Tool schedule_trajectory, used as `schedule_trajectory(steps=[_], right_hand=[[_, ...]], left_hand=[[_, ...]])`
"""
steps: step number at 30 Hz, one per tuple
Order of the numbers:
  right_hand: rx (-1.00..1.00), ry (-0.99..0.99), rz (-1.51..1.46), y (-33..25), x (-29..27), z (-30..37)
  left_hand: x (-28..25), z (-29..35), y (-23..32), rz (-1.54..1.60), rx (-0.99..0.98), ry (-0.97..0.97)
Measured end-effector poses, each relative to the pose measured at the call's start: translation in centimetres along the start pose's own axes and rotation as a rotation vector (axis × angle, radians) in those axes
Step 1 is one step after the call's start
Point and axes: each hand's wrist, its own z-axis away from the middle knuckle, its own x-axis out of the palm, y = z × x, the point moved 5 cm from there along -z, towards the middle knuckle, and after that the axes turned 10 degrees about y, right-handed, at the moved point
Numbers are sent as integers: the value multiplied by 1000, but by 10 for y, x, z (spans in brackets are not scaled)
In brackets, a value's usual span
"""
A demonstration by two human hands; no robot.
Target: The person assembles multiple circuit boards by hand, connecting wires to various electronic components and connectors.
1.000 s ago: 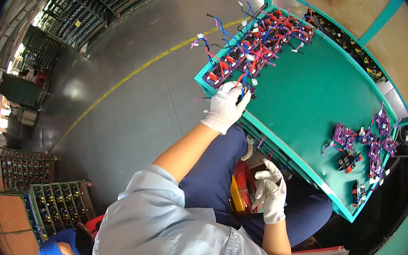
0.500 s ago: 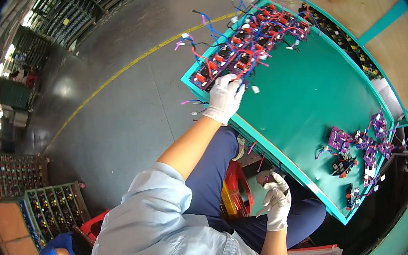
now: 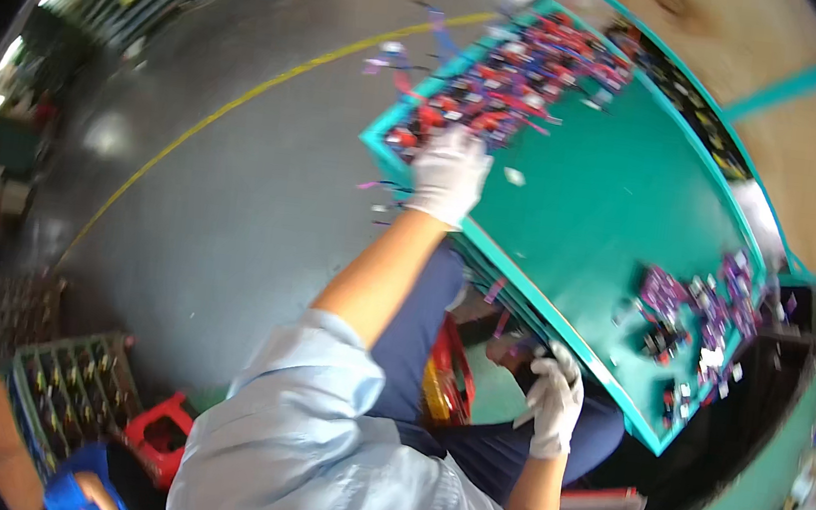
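My left hand (image 3: 449, 177), in a white glove, reaches to the near left corner of a green tray-like tabletop (image 3: 574, 214). Its fingertips are at the end of a dense row of circuit boards (image 3: 508, 85) with red parts and red, blue and purple wires. Blur and the boards hide the fingers, so I cannot make out a grip. My right hand (image 3: 554, 403), also gloved, hovers over my lap beside the tabletop's near rim. Its fingers are loosely bent and apart, and nothing shows in them. A small white piece (image 3: 515, 177) lies right of my left hand.
More purple boards (image 3: 665, 292) and dark parts lie at the tabletop's right end. Below is a red stool (image 3: 455, 371). A wooden panel (image 3: 783, 56) stands at the far right. At the lower left are a rack of parts (image 3: 75, 393), a red chair (image 3: 158, 433) and another person's blue-clad part (image 3: 80, 485).
The view has shifted slightly and blurred. My left hand stays at the near end of the board row, its fingers now less distinct. My right hand keeps nearly the same pose.
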Motion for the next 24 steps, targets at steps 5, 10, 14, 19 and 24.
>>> schedule_trajectory(steps=[5,10,14,19,24], right_hand=[[-423,252,511,-49,-13,-35],[-843,465,1137,-112,-46,-67],[-528,429,992,-103,-29,-146],[-816,527,771,-103,26,-113],[-443,-121,-34,-118,35,-21]], left_hand=[[-69,33,-22,200,-130,85],[-131,80,6,396,-154,191],[-154,144,-3,413,-115,73],[-201,144,3,552,-58,51],[-239,116,7,648,77,82]])
